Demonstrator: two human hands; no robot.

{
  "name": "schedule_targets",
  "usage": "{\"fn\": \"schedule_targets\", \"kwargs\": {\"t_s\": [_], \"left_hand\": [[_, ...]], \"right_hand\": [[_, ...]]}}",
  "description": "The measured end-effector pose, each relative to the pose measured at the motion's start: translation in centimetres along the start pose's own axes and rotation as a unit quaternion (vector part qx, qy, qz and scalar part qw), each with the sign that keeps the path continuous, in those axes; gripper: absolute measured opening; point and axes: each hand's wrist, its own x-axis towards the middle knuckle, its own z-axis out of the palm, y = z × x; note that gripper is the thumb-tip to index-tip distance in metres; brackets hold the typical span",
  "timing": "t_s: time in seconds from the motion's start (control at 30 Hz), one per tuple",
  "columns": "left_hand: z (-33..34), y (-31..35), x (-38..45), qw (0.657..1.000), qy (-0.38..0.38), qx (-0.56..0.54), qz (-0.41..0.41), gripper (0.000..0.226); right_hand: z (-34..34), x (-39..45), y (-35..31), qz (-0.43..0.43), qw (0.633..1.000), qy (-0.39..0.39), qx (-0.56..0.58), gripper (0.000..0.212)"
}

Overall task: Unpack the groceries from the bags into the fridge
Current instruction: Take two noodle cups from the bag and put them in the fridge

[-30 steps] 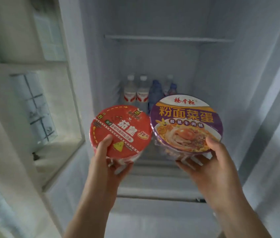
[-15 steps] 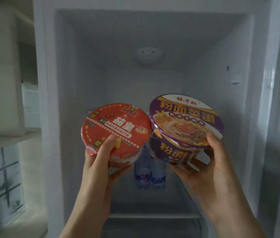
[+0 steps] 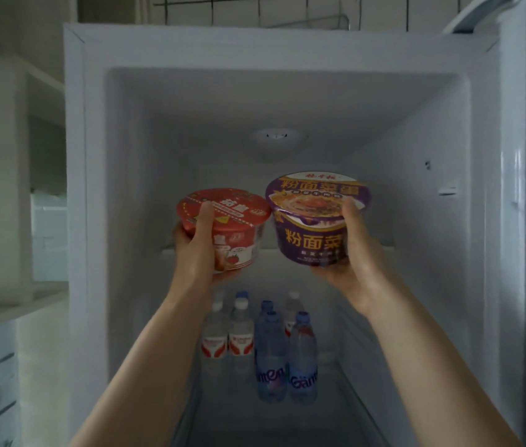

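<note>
My left hand [image 3: 198, 250] grips a red instant-noodle bowl [image 3: 235, 221], thumb over its lid and fingers under its base. My right hand [image 3: 356, 266] grips a purple instant-noodle bowl [image 3: 313, 221] the same way. Both bowls are held side by side, almost touching, at the height of the upper shelf [image 3: 274, 256] inside the open fridge [image 3: 94, 156]. Both arms reach up and forward into the compartment.
On the shelf below stand several water bottles: red-labelled ones [image 3: 240, 330] on the left, blue ones [image 3: 302, 356] on the right. A round lamp housing [image 3: 276, 140] sits on the back wall. White shelving [image 3: 13, 188] stands left of the fridge.
Both hands have lifted the bowls higher and pushed them deeper into the fridge, up to the top compartment. My view has tilted upward, so the fridge's top edge shows.
</note>
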Motion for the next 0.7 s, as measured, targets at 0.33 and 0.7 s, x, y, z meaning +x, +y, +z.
{"fn": "schedule_targets", "kwargs": {"t_s": [0.33,0.7], "left_hand": [[-0.1,-0.2,3.6,0.999,-0.019,0.047,-0.020,0.074],[-0.8,-0.9,3.0,0.784,0.031,0.509,0.353,0.087]], "right_hand": [[-0.7,2.6,0.6,-0.007,0.982,-0.001,-0.187,0.050],[0.7,3.3,0.6,-0.310,0.803,0.123,-0.494,0.093]]}}
